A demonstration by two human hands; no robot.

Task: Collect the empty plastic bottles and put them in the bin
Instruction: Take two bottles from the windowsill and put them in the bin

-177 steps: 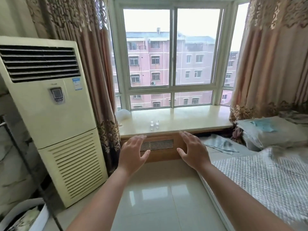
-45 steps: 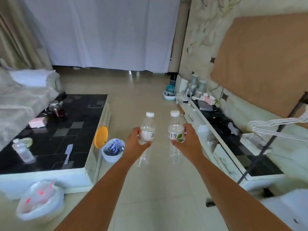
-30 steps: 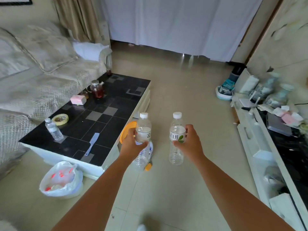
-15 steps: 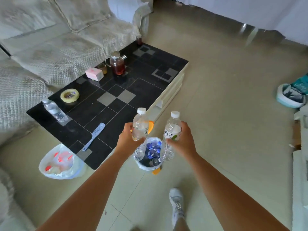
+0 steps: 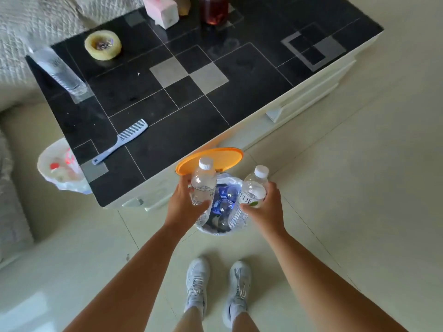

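Note:
My left hand (image 5: 183, 203) grips a clear plastic bottle with a white cap (image 5: 203, 183). In my right hand (image 5: 266, 208) is a second clear bottle (image 5: 254, 188) with a white label and green leaf mark. Both bottles are upright, held right over a small bin (image 5: 221, 230) lined with a white bag, its orange lid (image 5: 208, 159) flipped open at the far side. Several blue-labelled bottles lie inside the bin. A third clear bottle (image 5: 57, 68) stands on the black tiled coffee table (image 5: 191, 104) at its far left corner.
On the table lie a blue comb (image 5: 119, 141), a tape roll (image 5: 103, 45), a pink box (image 5: 161, 9) and a jar of red liquid (image 5: 214, 9). A second bag-lined bin (image 5: 61, 167) stands left of the table. A sofa (image 5: 36, 17) is beyond. My white shoes (image 5: 215, 286) stand before the bin.
I have stepped up to the bin and tilted my view down. Both hands have carried the bottles to just above its opening.

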